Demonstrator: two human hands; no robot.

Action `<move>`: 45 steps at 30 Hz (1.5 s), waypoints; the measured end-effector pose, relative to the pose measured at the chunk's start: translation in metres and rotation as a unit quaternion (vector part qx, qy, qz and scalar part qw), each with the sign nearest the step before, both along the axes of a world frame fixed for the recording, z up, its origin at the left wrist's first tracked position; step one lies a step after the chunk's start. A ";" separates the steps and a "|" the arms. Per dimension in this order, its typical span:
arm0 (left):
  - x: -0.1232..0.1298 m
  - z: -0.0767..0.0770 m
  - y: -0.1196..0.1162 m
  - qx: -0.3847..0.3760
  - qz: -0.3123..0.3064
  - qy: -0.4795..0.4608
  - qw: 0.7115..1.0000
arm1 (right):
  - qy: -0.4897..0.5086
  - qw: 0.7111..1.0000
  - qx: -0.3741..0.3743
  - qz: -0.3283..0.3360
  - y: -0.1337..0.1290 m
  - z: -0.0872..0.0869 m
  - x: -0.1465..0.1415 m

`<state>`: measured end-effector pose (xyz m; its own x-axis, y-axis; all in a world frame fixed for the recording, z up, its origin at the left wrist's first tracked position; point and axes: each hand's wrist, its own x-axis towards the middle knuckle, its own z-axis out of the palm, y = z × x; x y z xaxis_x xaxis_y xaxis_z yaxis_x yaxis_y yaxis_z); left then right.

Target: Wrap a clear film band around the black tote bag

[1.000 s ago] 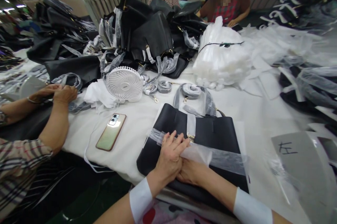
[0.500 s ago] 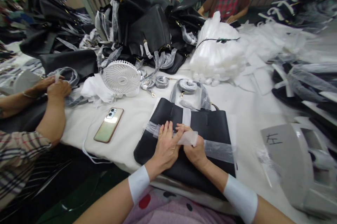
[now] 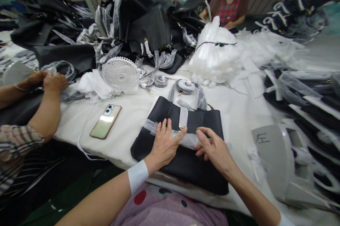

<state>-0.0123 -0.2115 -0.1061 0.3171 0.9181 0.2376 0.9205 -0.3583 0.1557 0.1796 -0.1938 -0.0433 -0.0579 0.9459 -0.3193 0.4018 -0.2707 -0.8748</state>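
Observation:
A black handbag [image 3: 186, 169] lies flat on the white-covered table, its wrapped handle and a coiled strap [image 3: 186, 86] at its far side. Across its front runs a band of clear plastic film [image 3: 191, 140], and a white strip [image 3: 183, 116] hangs down over a gold clasp [image 3: 181, 127]. My left hand [image 3: 165, 144] rests on the bag with fingers spread, its index fingertip beside the clasp. To the right, my right hand [image 3: 209, 144] hovers over or lightly touches the film, fingers bent but apart, with nothing visible in them.
Left of the bag lie a phone [image 3: 105, 121] and a white fan [image 3: 120, 76]. Black bags [image 3: 148, 24] are piled behind. A bundle of white foam [image 3: 212, 54] stands at the back, a grey tape dispenser [image 3: 278, 162] at right. A co-worker's hands [image 3: 51, 81] handle a strap at left.
My right hand has moved away from my left, toward the right, and its fingers have opened. The whitish piece between the hands no longer stands up, and the gold clasp now shows.

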 end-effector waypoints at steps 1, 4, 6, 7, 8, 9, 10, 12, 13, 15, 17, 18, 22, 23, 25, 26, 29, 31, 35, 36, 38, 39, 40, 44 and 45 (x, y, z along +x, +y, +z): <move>0.000 0.000 0.000 -0.001 -0.001 0.001 1.000 | 0.013 1.000 -0.019 0.002 0.001 -0.004 -0.006; 0.000 0.001 0.000 -0.005 -0.003 0.005 1.000 | 0.024 0.999 -0.034 0.004 0.007 -0.015 -0.021; 0.000 0.002 0.000 -0.007 -0.005 0.006 1.000 | 0.025 0.999 -0.014 0.017 0.010 -0.020 -0.024; 0.000 0.003 0.000 -0.008 -0.005 0.007 1.000 | 0.020 0.999 0.006 0.028 0.010 -0.021 -0.023; 0.001 0.004 0.000 -0.010 -0.005 0.007 1.000 | 0.006 0.999 0.035 0.037 0.009 -0.022 -0.021; 0.001 0.004 0.000 -0.011 -0.006 0.006 1.000 | -0.020 0.996 0.070 0.044 0.008 -0.022 -0.018; 0.001 0.005 -0.001 -0.013 -0.006 0.005 1.000 | -0.053 0.992 0.106 0.047 0.006 -0.022 -0.015; 0.001 0.006 0.000 -0.016 -0.007 0.000 1.000 | -0.112 0.979 0.162 0.048 0.002 -0.022 -0.008; 0.001 0.006 0.000 -0.018 -0.009 -0.004 1.000 | -0.130 0.975 0.176 0.048 0.000 -0.022 -0.005; 0.001 0.006 0.000 -0.024 -0.014 -0.011 1.000 | -0.156 0.969 0.186 0.049 -0.004 -0.026 -0.001; 0.001 0.007 0.000 -0.029 -0.023 -0.018 0.999 | -0.186 0.963 0.191 0.046 -0.007 -0.030 0.001; 0.001 0.007 0.000 -0.031 -0.026 -0.022 0.999 | -0.204 0.958 0.196 0.046 -0.007 -0.032 0.002; 0.001 0.009 0.000 -0.036 -0.025 -0.033 0.998 | -0.299 0.925 0.222 0.070 -0.008 -0.034 0.009; 0.001 0.009 0.000 -0.038 -0.023 -0.035 0.998 | -0.332 0.909 0.243 0.071 -0.009 -0.032 0.012; 0.002 0.009 0.000 -0.040 -0.021 -0.040 0.998 | -0.385 0.864 0.317 0.072 -0.010 -0.027 0.017; 0.002 0.009 -0.001 -0.041 -0.021 -0.042 0.998 | -0.395 0.839 0.364 0.085 -0.012 -0.025 0.018; 0.002 0.008 -0.001 -0.039 -0.021 -0.043 0.998 | -0.373 0.772 0.471 0.207 -0.020 -0.024 0.016; 0.002 0.007 0.000 -0.036 -0.022 -0.041 0.998 | -0.367 0.744 0.486 0.273 -0.026 -0.030 0.012; 0.000 0.009 0.001 -0.025 -0.045 -0.019 0.998 | -0.397 0.738 0.466 0.285 -0.033 -0.048 0.009; 0.000 0.010 -0.001 -0.020 -0.067 -0.008 0.998 | -0.399 0.736 0.466 0.287 -0.033 -0.050 0.010; 0.002 0.010 -0.007 -0.012 -0.132 0.016 0.991 | -0.400 0.729 0.475 0.288 -0.032 -0.052 0.013; 0.003 0.010 -0.011 -0.012 -0.162 0.027 0.986 | -0.400 0.726 0.479 0.290 -0.032 -0.053 0.014; 0.005 0.009 -0.016 -0.014 -0.181 0.034 0.983 | -0.400 0.723 0.483 0.291 -0.032 -0.054 0.015; 0.011 -0.001 -0.032 -0.023 -0.164 0.041 0.985 | -0.386 0.721 0.508 0.269 -0.038 -0.062 0.017; 0.012 -0.003 -0.035 -0.021 -0.161 0.041 0.986 | -0.383 0.724 0.515 0.254 -0.041 -0.062 0.017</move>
